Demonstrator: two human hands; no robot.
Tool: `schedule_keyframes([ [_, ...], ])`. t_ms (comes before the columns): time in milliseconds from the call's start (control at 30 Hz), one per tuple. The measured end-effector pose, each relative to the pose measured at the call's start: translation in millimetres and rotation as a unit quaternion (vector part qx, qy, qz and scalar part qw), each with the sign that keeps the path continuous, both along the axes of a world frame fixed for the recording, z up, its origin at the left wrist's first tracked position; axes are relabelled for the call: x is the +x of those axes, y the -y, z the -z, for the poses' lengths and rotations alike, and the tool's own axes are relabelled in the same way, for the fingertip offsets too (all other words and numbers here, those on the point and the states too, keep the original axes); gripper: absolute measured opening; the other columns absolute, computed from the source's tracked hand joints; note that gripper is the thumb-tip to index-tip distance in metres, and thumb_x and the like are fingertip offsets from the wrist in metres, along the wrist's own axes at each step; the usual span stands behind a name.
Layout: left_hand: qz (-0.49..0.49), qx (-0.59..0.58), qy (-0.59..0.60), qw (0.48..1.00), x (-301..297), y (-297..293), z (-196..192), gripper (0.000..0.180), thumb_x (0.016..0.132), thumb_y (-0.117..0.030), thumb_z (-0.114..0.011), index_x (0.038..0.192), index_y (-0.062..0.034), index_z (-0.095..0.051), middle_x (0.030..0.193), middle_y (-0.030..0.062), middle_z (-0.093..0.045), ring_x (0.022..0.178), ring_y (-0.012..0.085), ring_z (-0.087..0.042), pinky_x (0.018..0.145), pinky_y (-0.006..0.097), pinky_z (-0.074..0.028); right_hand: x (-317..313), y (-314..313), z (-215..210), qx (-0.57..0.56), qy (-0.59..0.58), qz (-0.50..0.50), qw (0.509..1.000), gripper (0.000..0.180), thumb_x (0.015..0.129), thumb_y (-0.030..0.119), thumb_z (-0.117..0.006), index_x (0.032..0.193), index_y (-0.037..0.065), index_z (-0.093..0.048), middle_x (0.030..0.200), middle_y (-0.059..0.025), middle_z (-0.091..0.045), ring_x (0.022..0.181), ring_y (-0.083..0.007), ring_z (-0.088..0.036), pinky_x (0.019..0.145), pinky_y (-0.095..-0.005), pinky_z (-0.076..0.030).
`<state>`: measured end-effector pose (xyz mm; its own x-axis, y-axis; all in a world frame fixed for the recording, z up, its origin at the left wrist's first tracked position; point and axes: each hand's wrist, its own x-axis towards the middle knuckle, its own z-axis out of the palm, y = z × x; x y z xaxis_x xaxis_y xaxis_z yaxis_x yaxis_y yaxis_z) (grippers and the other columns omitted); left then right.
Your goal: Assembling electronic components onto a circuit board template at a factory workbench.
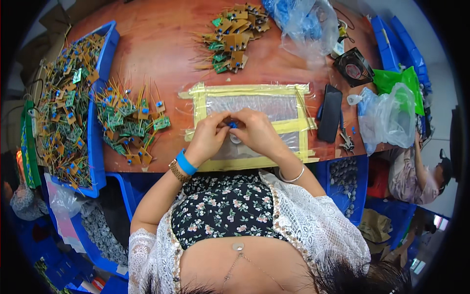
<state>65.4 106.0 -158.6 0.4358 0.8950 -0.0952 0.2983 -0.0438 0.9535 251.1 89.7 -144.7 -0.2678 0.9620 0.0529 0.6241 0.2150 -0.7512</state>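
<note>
My left hand (pixel 207 136) and my right hand (pixel 258 132) meet over a taped plastic sheet (pixel 259 102). Between their closed fingertips is a small blue part (pixel 232 125), partly covered by the fingers, so its exact kind is not clear. A pale round piece (pixel 235 139) shows just below the fingertips; whether it is joined to the blue part I cannot tell. To the left lies a pile of small circuit boards with wires (pixel 134 128), some green and some brown, with blue components on them.
A blue tray (pixel 100 122) full of wired boards stands at the left, and more boards (pixel 235 39) lie at the back. Rightward are a black phone (pixel 330 113), keys (pixel 347 140), a small fan (pixel 353 67) and plastic bags (pixel 391 115). Blue bins (pixel 362 188) sit below the table edge.
</note>
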Motion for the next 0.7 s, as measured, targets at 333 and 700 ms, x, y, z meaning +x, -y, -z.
schedule_keyframes([
  [333, -0.085, 0.065, -0.019, 0.994, 3.0, -21.4, -11.8, 0.038, 0.088, 0.0, -0.069, 0.126, 0.0025, -0.064, 0.117, 0.0168, -0.063, 0.09, 0.0236, -0.07, 0.076, 0.032, -0.058, 86.1, -281.0, -6.1, 0.326, 0.01, 0.173, 0.929, 0.058, 0.088, 0.044, -0.076, 0.124, 0.0, -0.068, 0.118, -0.019, -0.069, 0.105, -0.0277, -0.066, 0.095, -0.0375, -0.051],
  [700, -0.175, 0.202, -0.071, 0.961, 9.3, -78.9, 10.4, 0.066, 0.085, -0.012, -0.077, 0.142, 0.0024, -0.048, 0.136, 0.0241, -0.054, 0.123, 0.0406, -0.056, 0.104, 0.044, -0.047, 51.1, -325.3, 7.6, -0.069, 0.019, 0.102, 0.992, 0.064, 0.088, 0.06, -0.07, 0.127, 0.01, -0.072, 0.121, -0.0106, -0.073, 0.111, -0.021, -0.067, 0.096, -0.0321, -0.051],
])
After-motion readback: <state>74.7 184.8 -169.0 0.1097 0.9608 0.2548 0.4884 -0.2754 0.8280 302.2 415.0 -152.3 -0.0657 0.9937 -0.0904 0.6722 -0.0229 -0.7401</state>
